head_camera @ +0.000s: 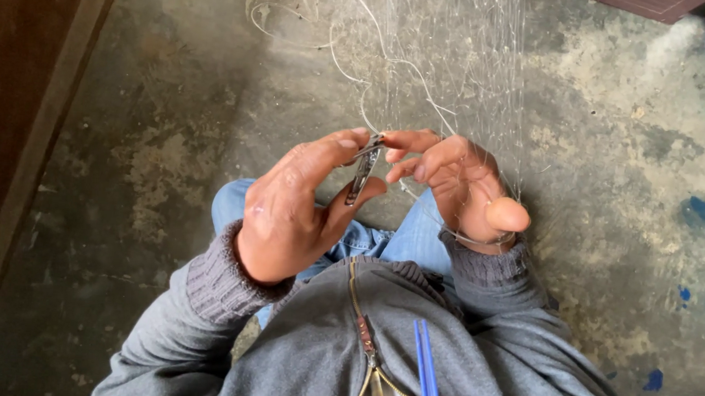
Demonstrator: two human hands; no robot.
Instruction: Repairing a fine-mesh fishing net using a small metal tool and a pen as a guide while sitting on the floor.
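Head view, looking down over a grey zip-up top (pixel 440 366) and blue jeans (pixel 399 237) to a stained concrete floor (pixel 167 154).

Left hand (pixel 290 210), centre of frame: fingers curled, forefinger and thumb pinched on a small metal nail clipper (pixel 363 170), which stands nearly upright with its top end meeting the right fingertips.

Right hand (pixel 459 188), just right of centre: partly closed, thumb and forefinger pinching fine line at the clipper's tip; other fingers loosely bent. A strand runs round its wrist.

Pale, near-transparent fishing net (pixel 450 65) hangs from the upper centre of the frame down to both hands, draping over the right one.

Loose whitish line lies tangled on the floor, upper centre-left. Two blue rods (pixel 426 374) stick up at the chest, bottom centre. Dark wooden edge (pixel 38 138) runs down the left side. Blue paint spots at right.
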